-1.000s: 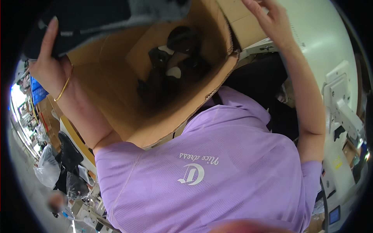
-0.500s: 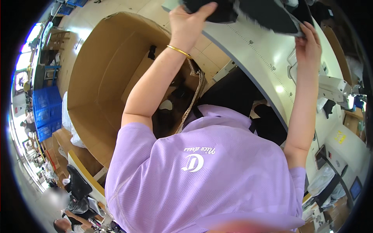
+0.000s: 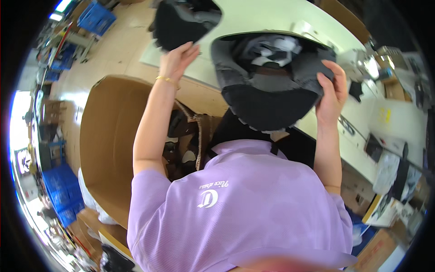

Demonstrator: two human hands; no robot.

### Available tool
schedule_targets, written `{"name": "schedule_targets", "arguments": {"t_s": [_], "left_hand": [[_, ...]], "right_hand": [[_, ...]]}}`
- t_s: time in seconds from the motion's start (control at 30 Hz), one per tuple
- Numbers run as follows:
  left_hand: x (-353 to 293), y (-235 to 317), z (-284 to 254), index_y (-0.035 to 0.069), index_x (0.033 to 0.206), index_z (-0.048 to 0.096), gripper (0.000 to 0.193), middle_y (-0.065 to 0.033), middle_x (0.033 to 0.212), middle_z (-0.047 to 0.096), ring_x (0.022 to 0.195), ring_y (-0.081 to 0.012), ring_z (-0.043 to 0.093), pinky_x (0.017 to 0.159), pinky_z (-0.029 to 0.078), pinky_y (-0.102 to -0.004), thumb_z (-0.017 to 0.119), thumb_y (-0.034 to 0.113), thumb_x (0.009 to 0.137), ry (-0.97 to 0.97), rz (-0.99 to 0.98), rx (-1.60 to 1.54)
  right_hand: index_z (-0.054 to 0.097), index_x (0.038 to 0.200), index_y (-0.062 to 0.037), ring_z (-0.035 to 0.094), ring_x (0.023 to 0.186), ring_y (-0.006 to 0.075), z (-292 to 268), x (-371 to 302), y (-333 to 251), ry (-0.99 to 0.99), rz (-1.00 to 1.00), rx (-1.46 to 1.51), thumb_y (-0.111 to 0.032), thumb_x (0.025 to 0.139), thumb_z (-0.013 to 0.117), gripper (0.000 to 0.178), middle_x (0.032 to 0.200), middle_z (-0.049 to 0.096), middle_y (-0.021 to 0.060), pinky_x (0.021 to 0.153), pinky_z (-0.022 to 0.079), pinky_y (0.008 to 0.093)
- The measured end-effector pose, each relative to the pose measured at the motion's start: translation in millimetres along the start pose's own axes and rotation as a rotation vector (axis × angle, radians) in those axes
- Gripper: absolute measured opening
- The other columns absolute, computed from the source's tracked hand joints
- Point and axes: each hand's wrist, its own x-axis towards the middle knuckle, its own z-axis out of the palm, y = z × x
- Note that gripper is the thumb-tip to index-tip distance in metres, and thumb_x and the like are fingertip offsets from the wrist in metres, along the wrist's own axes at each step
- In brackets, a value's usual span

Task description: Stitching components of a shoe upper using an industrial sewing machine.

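My left hand point(image 3: 177, 62) is raised at the upper left, its fingers at the lower edge of a black and grey fabric piece point(image 3: 177, 26) that looks like a shoe upper. That piece runs out of the picture at the top. To the right, my right hand point(image 3: 333, 93) pinches the side of a second, similar shoe upper point(image 3: 272, 105). It has a rounded black front, grey lining and a ragged lower edge. Its opening faces me, with crumpled grey and white material point(image 3: 276, 47) inside. Both pieces are held up over a pale worktable point(image 3: 247, 16).
A large open cardboard carton point(image 3: 115, 149) stands at my left, with dark items inside point(image 3: 181, 149). Machine parts point(image 3: 362, 63) sit along the table's right side. Blue crates point(image 3: 63, 190) are stacked at the far left, and another blue crate point(image 3: 96, 19) lies farther back.
My hands have moved apart from the table's far side. The left went left with its piece; the right came nearer and left, turning its upper so the opening shows. The view has shifted.
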Motion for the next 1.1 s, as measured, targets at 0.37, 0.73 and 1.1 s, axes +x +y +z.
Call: {"name": "schedule_targets", "arguments": {"t_s": [0.37,0.73,1.1], "left_hand": [[-75,-9,4,-0.006,0.097,0.053,0.02,-0.0122,0.089,0.06,0.091,-0.0253,0.066,0.07,0.059,-0.032,0.059,0.012,0.09,0.11,0.18,0.481],[-119,-3,20,-0.004,0.123,0.053,0.07,-0.0154,0.111,0.063,0.104,-0.0238,0.06,0.09,0.048,-0.0347,0.076,0.041,0.075,-1.095,-0.248,0.73],[-128,-55,107,-0.001,0.119,0.056,0.043,-0.0106,0.107,0.064,0.102,-0.0241,0.061,0.091,0.048,-0.0353,0.067,0.007,0.078,-0.848,-0.494,-0.218]], "right_hand": [[0.059,0.109,-0.0016,0.049,0.099,0.0068,-8,4,1,0.118,-0.077,0.053,0.004,0.082,0.057,0.027,0.111,0.059,0.0018,0.086,0.038,0.0202],[0.059,0.107,-0.0015,0.047,0.095,0.0067,-2,4,-19,0.168,-0.086,-0.007,0.004,0.082,0.055,0.026,0.109,0.058,0.0006,0.082,0.036,0.0202],[0.057,0.111,-0.0029,0.045,0.085,0.0042,-6,28,-33,0.181,-0.166,0.018,0.001,0.086,0.055,0.026,0.103,0.055,-0.0018,0.074,0.035,0.018]]}}
